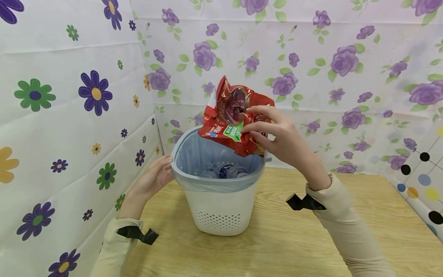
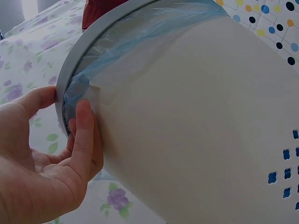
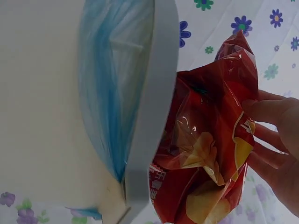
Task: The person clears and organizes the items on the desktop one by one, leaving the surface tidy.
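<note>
My right hand (image 1: pixel 280 132) pinches a crumpled red snack bag (image 1: pixel 225 132) above the bin's mouth, toward its back right. In the right wrist view, the bag (image 3: pixel 201 154) hangs just beyond the bin's rim, with pictures of chips on its foil. A white trash bin (image 1: pixel 221 204) with a grey-blue rim stands upright on the table. Its blue plastic liner (image 1: pixel 194 154) is folded over the edge. At the bin's left side, my left hand (image 1: pixel 154 179) holds the rim, and the left wrist view shows its fingers (image 2: pixel 84 135) against the liner and outer wall.
Several clear plastic bottles (image 1: pixel 226 172) lie inside the bin. Beneath it is a wood-grain table (image 1: pixel 294 238). Flowered sheets (image 1: pixel 86 138) stand close on the left and behind, and a dotted sheet (image 1: pixel 420 181) is at the right.
</note>
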The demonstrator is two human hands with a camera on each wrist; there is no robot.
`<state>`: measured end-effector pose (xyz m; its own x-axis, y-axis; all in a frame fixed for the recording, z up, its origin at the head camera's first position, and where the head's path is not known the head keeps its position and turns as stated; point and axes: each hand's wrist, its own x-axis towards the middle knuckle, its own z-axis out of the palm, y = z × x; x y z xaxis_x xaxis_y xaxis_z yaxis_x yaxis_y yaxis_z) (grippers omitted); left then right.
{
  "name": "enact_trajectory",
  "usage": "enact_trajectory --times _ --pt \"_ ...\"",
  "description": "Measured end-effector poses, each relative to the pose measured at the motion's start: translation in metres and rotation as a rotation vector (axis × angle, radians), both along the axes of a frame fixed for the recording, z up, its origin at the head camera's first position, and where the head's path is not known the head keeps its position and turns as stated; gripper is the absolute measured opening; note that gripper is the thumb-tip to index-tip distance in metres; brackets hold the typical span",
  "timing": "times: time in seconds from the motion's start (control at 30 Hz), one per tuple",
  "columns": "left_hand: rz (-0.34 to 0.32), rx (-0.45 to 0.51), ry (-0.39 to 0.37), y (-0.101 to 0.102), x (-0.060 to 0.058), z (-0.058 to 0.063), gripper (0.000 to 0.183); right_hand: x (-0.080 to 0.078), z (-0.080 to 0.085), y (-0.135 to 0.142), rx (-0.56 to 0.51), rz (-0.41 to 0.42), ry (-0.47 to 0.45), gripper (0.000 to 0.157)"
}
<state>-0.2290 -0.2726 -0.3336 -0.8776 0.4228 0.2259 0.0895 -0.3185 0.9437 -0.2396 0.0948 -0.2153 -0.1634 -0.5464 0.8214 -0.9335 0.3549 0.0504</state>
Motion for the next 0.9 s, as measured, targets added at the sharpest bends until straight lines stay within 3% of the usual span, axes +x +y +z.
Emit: enact_trajectory --times 0.23,0.4,0.63,0.9 --pt "0.014 -0.017 -0.015 0.001 0.0 0.001 0.029 -0.002 -0.007 -0.016 0.039 0.04 -0.046 0.019" --pt "0.017 -0.012 -0.02 0.002 0.0 0.0 0.029 -0.005 -0.008 -0.023 0.1 0.021 -0.053 0.018" --pt "0.039 -0.023 -0.044 0.003 0.0 0.001 0.026 -0.007 -0.015 -0.019 0.17 -0.013 -0.072 0.019" --pt "0.067 -0.058 -0.048 0.002 0.001 0.002 0.03 -0.014 -0.029 -0.008 0.152 0.01 -0.113 0.018"
